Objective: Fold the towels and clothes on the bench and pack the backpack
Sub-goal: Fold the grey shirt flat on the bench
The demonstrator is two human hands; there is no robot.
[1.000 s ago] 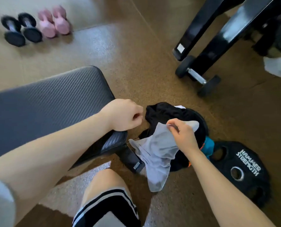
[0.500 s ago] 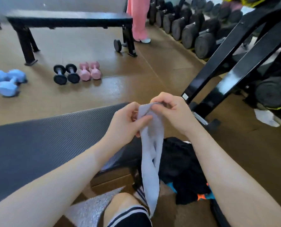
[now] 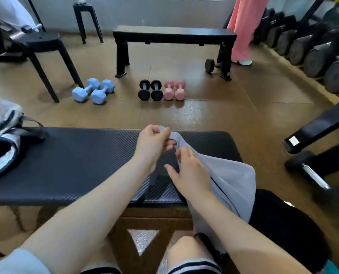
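A thin grey cloth [image 3: 232, 180] hangs from both hands over the right end of the black padded bench [image 3: 75, 161]. My left hand [image 3: 152, 143] pinches its top corner. My right hand [image 3: 188, 173] holds its upper edge just below, fingers partly spread. The cloth drapes down off the bench's right end toward a heap of black clothes [image 3: 283, 224] on the floor. A grey and black backpack [image 3: 0, 135] lies open on the bench's left end.
Blue dumbbells [image 3: 93, 90], black dumbbells [image 3: 150, 89] and pink dumbbells [image 3: 174, 89] stand on the floor beyond the bench. A second black bench [image 3: 174, 34] and a stool [image 3: 44, 42] stand further back. A dumbbell rack [image 3: 313, 48] lines the right. A person in pink trousers [image 3: 243, 26] stands by it.
The cloth was lifted off the black heap on the floor and brought up over the bench. Both hands now hold it, and it has spread wider. The view has tilted up.
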